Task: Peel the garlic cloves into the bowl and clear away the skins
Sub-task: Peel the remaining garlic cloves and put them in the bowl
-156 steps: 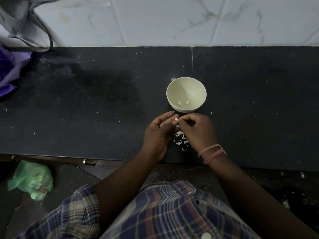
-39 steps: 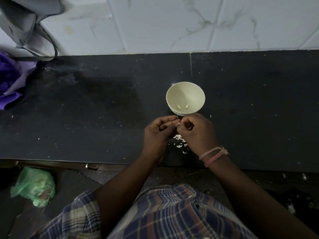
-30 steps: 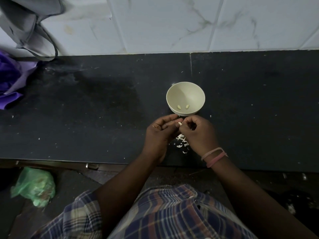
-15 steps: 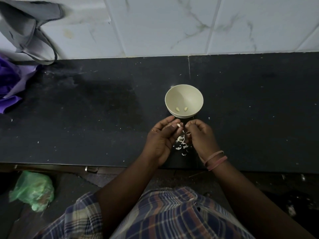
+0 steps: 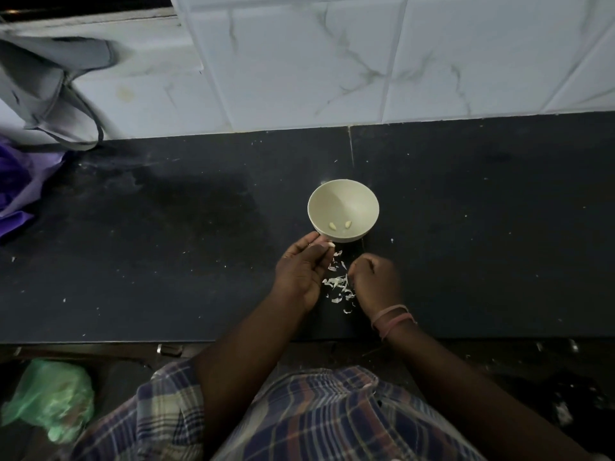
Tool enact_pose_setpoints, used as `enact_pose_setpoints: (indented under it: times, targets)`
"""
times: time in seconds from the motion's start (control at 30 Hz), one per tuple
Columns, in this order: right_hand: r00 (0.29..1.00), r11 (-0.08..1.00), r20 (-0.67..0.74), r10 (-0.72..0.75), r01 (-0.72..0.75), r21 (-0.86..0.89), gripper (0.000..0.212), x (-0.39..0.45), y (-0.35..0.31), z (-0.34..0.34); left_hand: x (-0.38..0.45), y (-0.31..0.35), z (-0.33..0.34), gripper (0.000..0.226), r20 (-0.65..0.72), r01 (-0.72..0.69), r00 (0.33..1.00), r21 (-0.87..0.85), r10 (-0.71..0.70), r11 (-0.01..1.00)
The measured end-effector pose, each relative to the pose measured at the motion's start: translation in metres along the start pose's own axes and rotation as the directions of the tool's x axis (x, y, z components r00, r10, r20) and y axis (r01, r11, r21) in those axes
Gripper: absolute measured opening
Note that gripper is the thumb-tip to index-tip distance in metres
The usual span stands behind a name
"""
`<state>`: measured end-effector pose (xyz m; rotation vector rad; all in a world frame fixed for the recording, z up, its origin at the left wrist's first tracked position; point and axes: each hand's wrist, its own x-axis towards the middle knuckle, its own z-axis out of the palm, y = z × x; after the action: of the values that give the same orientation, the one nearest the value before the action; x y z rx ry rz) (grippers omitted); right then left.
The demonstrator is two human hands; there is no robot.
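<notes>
A cream bowl (image 5: 346, 197) stands on the black counter (image 5: 166, 227), with two peeled garlic cloves (image 5: 340, 224) lying at its bottom. Just below the bowl's near left rim, my left hand (image 5: 301, 272) pinches a pale garlic clove (image 5: 330, 244) at its fingertips. My right hand (image 5: 376, 282) hovers apart to the right, fingers curled; whether it holds a bit of skin is hidden. Between the two hands, white garlic skins (image 5: 339, 282) lie scattered on the counter.
A white tiled wall (image 5: 332, 61) backs the counter. A grey bag (image 5: 43, 94) and purple cloth (image 5: 16, 184) sit at the far left. Below the counter's front edge, a green plastic bag (image 5: 50, 397) lies on the floor.
My hands have separated: the right pulled away down and to the right, while the left keeps the clove by the bowl. More skins lie between them. The camera tilted upward.
</notes>
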<state>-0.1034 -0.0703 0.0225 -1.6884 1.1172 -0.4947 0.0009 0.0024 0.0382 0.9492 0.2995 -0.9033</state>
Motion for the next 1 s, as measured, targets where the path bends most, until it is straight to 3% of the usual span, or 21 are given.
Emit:
enact_pose_setpoints:
  times: [0.27,0.57,0.7,0.83,0.93,1.0]
  targets:
    - [0.998,0.997,-0.029,0.050,-0.048,0.056,0.042,0.006,-0.015,0.006,0.027,-0.001,0.023,0.031,-0.115,-0.063,0.991,0.041,0.067,0.997]
    - [0.999,0.998,-0.034,0.029,-0.028,0.048,0.026,0.008,0.000,0.012,0.031,-0.007,0.028,0.026,-0.194,-0.162,0.965,0.093,0.178,0.982]
    - [0.998,0.997,-0.025,-0.062,0.061,-0.039,0.017,0.007,0.011,0.016,0.021,-0.011,0.020,0.020,-0.240,-0.217,0.939,0.140,0.246,0.966]
    - [0.955,0.953,-0.041,-0.294,0.290,-0.093,0.021,-0.003,0.014,0.017,0.003,-0.023,0.010,0.031,-0.312,-0.062,0.941,0.228,0.133,0.972]
    - [0.897,0.895,0.105,-0.430,0.439,-0.079,0.034,-0.014,0.008,0.019,-0.007,-0.024,0.014,0.023,-0.219,0.130,0.973,0.236,-0.078,0.963]
    - [0.882,0.887,0.183,-0.434,0.453,-0.084,0.037,-0.018,0.012,0.023,-0.008,-0.021,0.015,0.019,-0.152,0.143,0.982,0.192,-0.114,0.971]
